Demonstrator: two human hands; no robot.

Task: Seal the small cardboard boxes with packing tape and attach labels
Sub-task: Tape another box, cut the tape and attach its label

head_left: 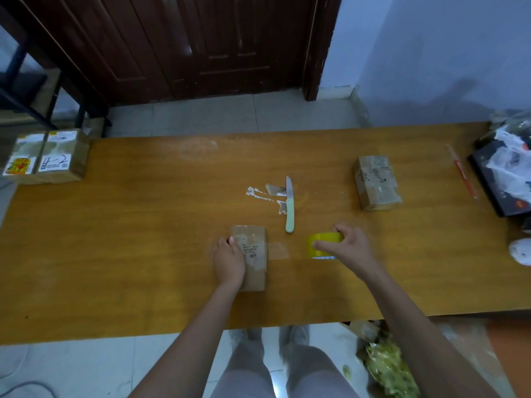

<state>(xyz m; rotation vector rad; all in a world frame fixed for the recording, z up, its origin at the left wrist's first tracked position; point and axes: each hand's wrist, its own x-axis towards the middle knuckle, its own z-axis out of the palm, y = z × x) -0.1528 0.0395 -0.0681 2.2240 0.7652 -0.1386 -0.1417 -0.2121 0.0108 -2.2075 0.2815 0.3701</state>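
Pressing left hand [228, 261], fingers together, on near cardboard box [253, 254] bearing illegible handwriting, right hand [344, 245] fingers pinching yellow tape roll [321, 245]; far-left box [61, 158] label reading "2".

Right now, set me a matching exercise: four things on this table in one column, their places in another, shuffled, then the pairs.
Things:
1. roll of yellow packing tape
2. knife with the pale green handle
3. small cardboard box with writing
4. pair of labelled boxes

Places:
A. far left corner of the table
B. under the left hand
C. gripped by the right hand
D. lying free mid-table, blade pointing away

Pairs: 1-C, 2-D, 3-B, 4-A
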